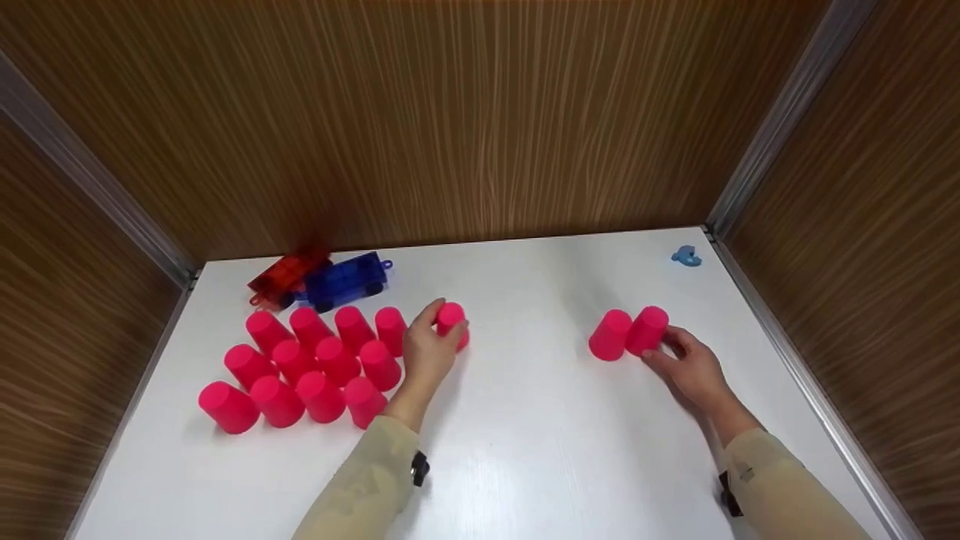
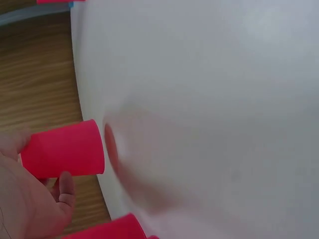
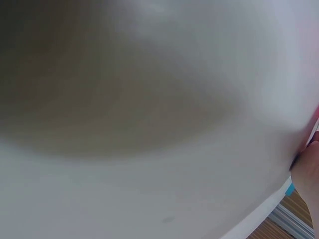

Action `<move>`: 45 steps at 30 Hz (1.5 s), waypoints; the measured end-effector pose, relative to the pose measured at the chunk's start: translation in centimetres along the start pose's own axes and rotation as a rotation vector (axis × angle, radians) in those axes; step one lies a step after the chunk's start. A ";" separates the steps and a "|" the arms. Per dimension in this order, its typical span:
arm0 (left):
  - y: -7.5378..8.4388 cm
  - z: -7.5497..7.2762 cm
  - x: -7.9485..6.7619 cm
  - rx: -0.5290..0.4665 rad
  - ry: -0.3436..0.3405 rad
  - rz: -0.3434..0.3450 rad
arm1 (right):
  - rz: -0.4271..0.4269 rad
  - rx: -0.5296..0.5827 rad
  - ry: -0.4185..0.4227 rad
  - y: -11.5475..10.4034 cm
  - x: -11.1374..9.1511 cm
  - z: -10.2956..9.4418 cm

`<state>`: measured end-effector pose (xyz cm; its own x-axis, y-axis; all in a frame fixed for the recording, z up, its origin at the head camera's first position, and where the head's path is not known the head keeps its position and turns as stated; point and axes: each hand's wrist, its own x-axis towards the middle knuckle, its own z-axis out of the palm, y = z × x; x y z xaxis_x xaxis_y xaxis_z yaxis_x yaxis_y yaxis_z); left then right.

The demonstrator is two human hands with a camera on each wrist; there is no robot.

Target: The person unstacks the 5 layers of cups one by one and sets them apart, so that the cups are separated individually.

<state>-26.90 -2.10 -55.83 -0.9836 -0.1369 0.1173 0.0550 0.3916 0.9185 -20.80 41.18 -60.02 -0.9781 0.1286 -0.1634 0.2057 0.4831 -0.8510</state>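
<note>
My left hand (image 1: 430, 351) pinches an upside-down pink cup (image 1: 450, 318) between thumb and fingers, just right of the group of pink cups. In the left wrist view this cup (image 2: 65, 150) hangs slightly above the white table, its reflection below the rim. My right hand (image 1: 696, 373) holds another pink cup (image 1: 647, 331) low on its side with thumb and fingers. That cup is close against a standing pink cup (image 1: 609, 335) on its left. The right wrist view catches only part of the right hand (image 3: 306, 174) at its edge.
Several upside-down pink cups (image 1: 321, 397) stand in rows at the left of the white table (image 1: 525, 420). Behind them sit a red toy wagon (image 1: 289, 276) and a blue one (image 1: 346, 280). A small blue toy (image 1: 686, 256) lies back right. Wood-grain panels (image 1: 480, 120) enclose the table.
</note>
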 end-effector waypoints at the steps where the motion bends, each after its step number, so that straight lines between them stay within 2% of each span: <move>1: -0.1 -0.3 0.1 0.008 0.000 -0.017 | 0.002 0.001 0.003 0.0 0.0 -0.1; 8: -0.9 -1.1 0.7 0.038 0.024 -0.075 | 0.012 0.003 -0.004 0.0 -0.1 -0.2; 18: -1.6 -1.4 0.9 0.031 0.055 -0.069 | 0.007 -0.002 -0.004 -0.1 0.0 -0.2; 26: -1.6 -1.5 1.0 0.038 0.051 -0.069 | -0.023 -0.052 0.005 0.0 0.2 -0.2; 40: -1.4 -1.4 1.2 0.053 0.058 -0.074 | -0.010 -0.019 0.002 -0.1 0.0 -0.1; 45: -0.8 -1.5 0.9 0.085 0.053 -0.071 | -0.009 -0.015 0.003 -0.2 0.0 -0.1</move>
<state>-27.60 -3.93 -55.85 -0.9739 -0.2140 0.0753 -0.0311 0.4546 0.8901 -20.81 41.16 -59.84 -0.9799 0.1269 -0.1539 0.1971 0.4969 -0.8451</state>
